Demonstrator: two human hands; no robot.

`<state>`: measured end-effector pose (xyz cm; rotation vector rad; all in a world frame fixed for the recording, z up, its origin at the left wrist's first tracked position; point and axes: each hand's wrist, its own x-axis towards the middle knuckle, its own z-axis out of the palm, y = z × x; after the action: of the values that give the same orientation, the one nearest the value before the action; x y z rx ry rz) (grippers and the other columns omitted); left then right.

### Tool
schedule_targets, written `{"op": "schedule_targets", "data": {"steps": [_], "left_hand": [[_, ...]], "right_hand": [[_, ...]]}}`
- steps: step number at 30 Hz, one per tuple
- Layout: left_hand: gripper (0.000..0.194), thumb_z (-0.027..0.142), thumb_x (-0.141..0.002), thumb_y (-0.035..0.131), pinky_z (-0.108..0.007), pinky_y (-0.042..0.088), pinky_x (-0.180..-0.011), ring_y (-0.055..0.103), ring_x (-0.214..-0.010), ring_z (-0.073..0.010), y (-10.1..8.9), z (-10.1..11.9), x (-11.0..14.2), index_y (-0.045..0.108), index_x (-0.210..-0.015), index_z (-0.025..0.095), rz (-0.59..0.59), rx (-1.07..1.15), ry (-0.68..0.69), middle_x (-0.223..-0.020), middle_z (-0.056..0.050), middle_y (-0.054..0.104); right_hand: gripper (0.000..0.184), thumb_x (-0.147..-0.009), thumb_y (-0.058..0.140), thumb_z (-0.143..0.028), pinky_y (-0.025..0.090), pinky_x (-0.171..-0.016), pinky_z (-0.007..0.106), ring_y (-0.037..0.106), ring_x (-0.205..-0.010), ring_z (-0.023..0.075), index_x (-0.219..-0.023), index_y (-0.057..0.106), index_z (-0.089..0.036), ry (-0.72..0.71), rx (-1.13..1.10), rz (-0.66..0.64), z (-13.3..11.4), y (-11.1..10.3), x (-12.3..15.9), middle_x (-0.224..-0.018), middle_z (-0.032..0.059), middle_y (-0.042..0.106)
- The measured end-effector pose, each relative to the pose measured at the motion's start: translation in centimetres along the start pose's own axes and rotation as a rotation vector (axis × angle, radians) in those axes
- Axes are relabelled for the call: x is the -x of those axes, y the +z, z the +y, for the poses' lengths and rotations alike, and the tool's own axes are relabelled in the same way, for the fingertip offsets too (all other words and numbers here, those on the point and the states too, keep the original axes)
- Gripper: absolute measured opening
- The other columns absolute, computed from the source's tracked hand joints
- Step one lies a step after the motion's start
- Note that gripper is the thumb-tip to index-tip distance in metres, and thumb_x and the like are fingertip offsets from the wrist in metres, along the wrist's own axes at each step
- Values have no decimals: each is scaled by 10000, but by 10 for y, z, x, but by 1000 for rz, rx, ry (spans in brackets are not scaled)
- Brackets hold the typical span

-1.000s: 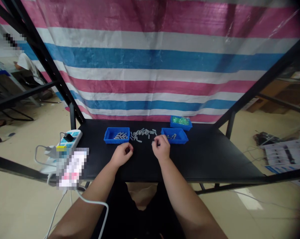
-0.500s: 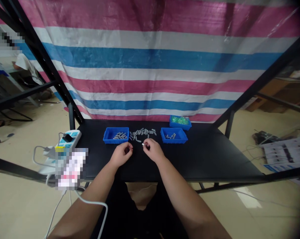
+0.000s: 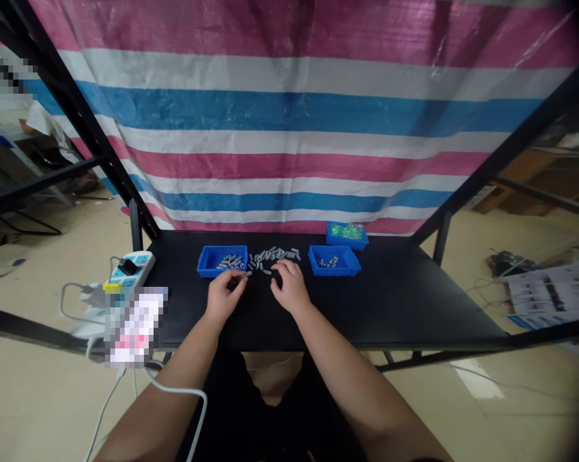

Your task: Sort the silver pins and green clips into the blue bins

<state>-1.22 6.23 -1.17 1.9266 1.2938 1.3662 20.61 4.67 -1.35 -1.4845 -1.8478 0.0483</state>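
My left hand point(image 3: 223, 296) is in front of the left blue bin point(image 3: 207, 262), thumb and forefinger pinched at a small grey cylinder point(image 3: 247, 274). Several similar metal cylinders lie in that bin. To the right, my right hand point(image 3: 292, 290) hovers low over the table with thumb and fingers apart, close to a single loose cylinder point(image 3: 267, 272). Beyond both hands spreads a loose pile of grey cylinders point(image 3: 274, 255). Small shiny metal parts point(image 3: 328, 262) sit in the right blue bin point(image 3: 349, 262).
A third blue bin point(image 3: 347, 241) with green plastic-looking contents stands behind the right one. On the black table's point(image 3: 395, 308) left edge are a white power strip point(image 3: 140, 266), cables and a blurred-out phone-like object point(image 3: 138, 327). A striped sheet point(image 3: 289, 115) hangs behind.
My right hand's fingers have spread and reached forward; the small pale piece at its fingertips no longer shows. My left hand has shifted slightly left and forward, with a grey cylinder now visible at its fingertips.
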Motion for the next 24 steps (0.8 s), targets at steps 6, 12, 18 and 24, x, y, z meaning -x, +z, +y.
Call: {"op": "schedule_targets", "data": {"steps": [6, 12, 18, 24], "left_hand": [[203, 363, -878, 644, -408, 469, -981, 661, -1101, -264, -9, -6, -8, 693, -1013, 219, 358, -138, -123, -1106, -77, 730], [218, 274, -889, 609, -527, 334, -1107, 568, -1271, -315, -8, -4, -13, 687, -1090, 243, 350, -263, -144, -1174, -89, 719], [303, 266, -876, 572, -547, 274, -1165, 460, -1367, -313, -4, -3, -11, 690, -1155, 251, 291, -326, -114, -1289, -62, 682], [233, 252, -846, 571, -565, 280, -1167, 462, -1362, -312, -3, -7, -9, 722, -1022, 268, 255, -395, -74, -1249, -18, 702]], "right_hand": [[446, -863, 604, -286, 373, -1097, 489, 398, -1343, 321, -1305, 594, -226, 145, 165, 17, 18, 8, -4, -1441, 107, 495], [416, -893, 577, -281, 385, -1069, 488, 412, -1303, 312, -1306, 611, -259, 133, 196, -28, 26, 15, -22, -1370, 99, 549], [382, -908, 559, -289, 364, -1058, 484, 395, -1296, 313, -1277, 645, -239, 105, 253, -64, 24, 20, -22, -1337, 96, 594], [348, -885, 539, -183, 369, -1049, 460, 457, -1219, 289, -1186, 705, -240, 44, 204, -46, 23, 16, -18, -1234, 94, 644]]}}
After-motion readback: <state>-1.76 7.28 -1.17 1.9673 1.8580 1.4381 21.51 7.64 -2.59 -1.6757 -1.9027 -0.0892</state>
